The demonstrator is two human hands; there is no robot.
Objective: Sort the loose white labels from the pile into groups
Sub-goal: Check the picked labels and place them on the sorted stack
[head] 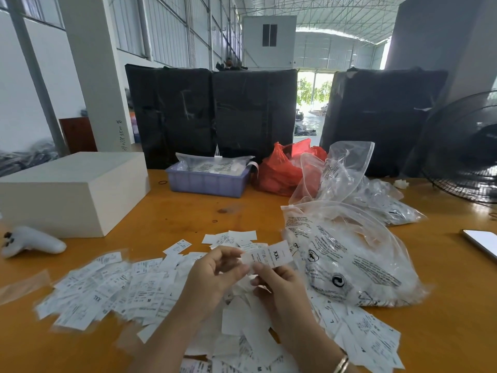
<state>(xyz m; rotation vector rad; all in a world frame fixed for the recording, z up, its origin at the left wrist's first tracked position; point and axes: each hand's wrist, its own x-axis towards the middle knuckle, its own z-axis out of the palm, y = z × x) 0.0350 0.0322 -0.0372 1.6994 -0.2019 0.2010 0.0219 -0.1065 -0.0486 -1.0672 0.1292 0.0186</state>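
Note:
Loose white labels (113,289) lie spread in a wide pile across the near part of the orange table (174,214). More of them lie at the lower right (371,337). Above the pile I hold a white label printed XXL (278,255) between both hands. My left hand (212,275) pinches its left end with curled fingers. My right hand (277,286) pinches its lower edge from below. A few separate labels (231,238) lie just beyond my hands.
A clear plastic bag (349,265) full of labels lies right of my hands, with more bags behind it. A white box (72,189), a white controller (32,242), a purple tray (207,181), a red bag (279,170), a black fan (465,149) and a phone (481,240) stand around.

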